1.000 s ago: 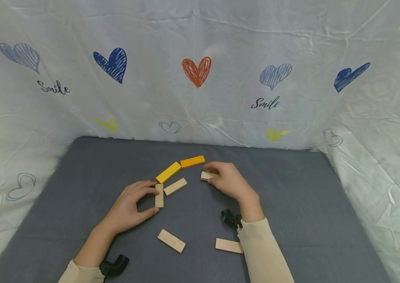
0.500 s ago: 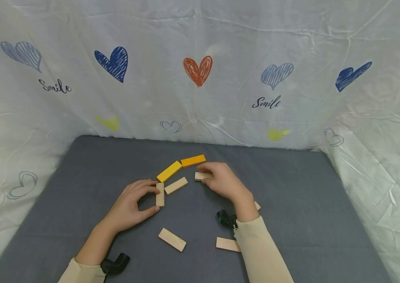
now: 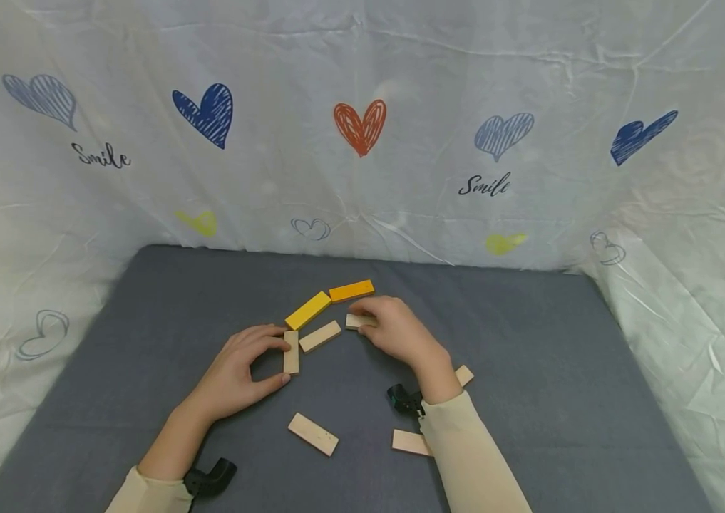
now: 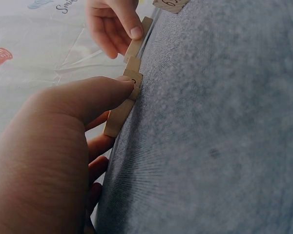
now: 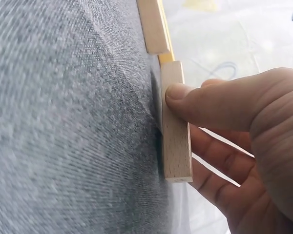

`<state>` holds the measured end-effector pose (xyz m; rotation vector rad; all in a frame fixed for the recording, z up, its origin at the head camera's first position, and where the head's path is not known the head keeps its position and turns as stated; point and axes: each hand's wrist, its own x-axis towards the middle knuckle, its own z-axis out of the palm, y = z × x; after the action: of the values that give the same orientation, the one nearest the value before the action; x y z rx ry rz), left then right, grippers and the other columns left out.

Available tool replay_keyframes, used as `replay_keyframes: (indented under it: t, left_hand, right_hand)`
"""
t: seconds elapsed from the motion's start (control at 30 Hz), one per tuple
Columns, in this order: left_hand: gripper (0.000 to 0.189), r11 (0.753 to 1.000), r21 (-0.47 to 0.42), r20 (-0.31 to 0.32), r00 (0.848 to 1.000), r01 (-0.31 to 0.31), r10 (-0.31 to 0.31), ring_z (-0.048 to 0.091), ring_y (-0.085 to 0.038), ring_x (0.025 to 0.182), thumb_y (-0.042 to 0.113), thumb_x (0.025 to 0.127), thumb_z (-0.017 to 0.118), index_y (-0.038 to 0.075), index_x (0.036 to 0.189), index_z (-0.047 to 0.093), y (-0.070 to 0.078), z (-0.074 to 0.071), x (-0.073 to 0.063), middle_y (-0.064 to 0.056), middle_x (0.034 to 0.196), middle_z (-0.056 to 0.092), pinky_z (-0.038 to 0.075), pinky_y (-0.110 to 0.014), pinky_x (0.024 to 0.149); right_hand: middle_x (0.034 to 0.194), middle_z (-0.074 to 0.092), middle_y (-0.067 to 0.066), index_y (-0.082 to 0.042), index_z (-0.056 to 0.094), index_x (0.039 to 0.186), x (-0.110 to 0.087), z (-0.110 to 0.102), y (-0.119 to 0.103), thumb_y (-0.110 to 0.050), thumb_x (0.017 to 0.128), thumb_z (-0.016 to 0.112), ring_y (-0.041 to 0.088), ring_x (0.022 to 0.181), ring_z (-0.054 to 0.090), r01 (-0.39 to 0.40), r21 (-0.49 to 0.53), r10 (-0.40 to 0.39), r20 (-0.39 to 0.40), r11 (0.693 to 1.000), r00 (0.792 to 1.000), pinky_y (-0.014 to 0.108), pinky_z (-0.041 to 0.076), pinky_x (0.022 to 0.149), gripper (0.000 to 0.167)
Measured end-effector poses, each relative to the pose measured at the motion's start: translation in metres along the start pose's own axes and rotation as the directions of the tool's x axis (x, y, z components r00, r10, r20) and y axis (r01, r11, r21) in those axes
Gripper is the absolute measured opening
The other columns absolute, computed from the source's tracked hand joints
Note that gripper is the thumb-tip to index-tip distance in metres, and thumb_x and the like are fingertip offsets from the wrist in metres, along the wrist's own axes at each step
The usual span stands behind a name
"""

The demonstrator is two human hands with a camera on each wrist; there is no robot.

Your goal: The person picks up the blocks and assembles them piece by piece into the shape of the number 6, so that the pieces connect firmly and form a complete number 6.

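Note:
My left hand (image 3: 234, 374) pinches a plain wooden block (image 3: 292, 360) lengthwise, thumb at its near end and fingers at the far one. That block lies on the grey cloth, its far end against a yellow block (image 3: 307, 311). An orange block (image 3: 352, 291) continues from the yellow one toward the upper right. Beside the left hand's block, a second plain block (image 3: 320, 336) lies slanted. My right hand (image 3: 397, 335) holds another plain wooden block (image 5: 177, 141) between thumb and fingers, close over the cloth and right of the slanted block; its right part is hidden in the head view.
On the grey cloth (image 3: 529, 442) nearer me lie a loose plain block (image 3: 314, 434) and another block (image 3: 410, 442) partly under the right sleeve. A further block (image 3: 464, 375) shows beside the right wrist. A white curtain (image 3: 413, 64) with printed hearts rises behind the table.
My right hand has moved left with its block, toward the slanted block. A loose block beside the right wrist has come into sight. The left hand has stayed put.

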<state>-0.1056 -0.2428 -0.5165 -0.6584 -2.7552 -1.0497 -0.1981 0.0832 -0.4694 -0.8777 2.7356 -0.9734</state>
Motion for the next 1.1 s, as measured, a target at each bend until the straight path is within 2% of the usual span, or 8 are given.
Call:
replay_keyframes:
  t: [0.6, 1.1]
  left_hand:
    - [0.049, 1.000, -0.004, -0.001, 1.000, 0.001, -0.001, 0.046, -0.034, 0.151, 0.032, 0.088, 0.093, 0.029, 0.132, 0.072, 0.0001, 0.0006, -0.0012, -0.002, 0.156, 0.060, 0.031, -0.067, 0.122]
    - [0.048, 1.000, -0.004, 0.005, 1.000, 0.006, -0.006, 0.046, -0.034, 0.151, 0.032, 0.089, 0.093, 0.030, 0.132, 0.072, 0.0011, -0.0005, 0.0001, -0.001, 0.156, 0.060, 0.030, -0.068, 0.123]
  right_hand:
    - [0.129, 0.077, 0.001, -0.014, 0.078, 0.133, 0.0017, 0.0055, -0.0044, -0.007, 0.101, 0.080, 0.021, 0.117, 0.070, -0.003, -0.020, 0.003, 0.022, 1.000, 1.000, 0.040, 0.059, 0.102, 0.033]
    - [0.129, 0.076, 0.002, -0.012, 0.077, 0.135, 0.0028, 0.0039, -0.0051, -0.006, 0.101, 0.079, 0.021, 0.115, 0.071, 0.007, -0.013, -0.007, 0.049, 1.000, 0.999, 0.038, 0.059, 0.101, 0.035]
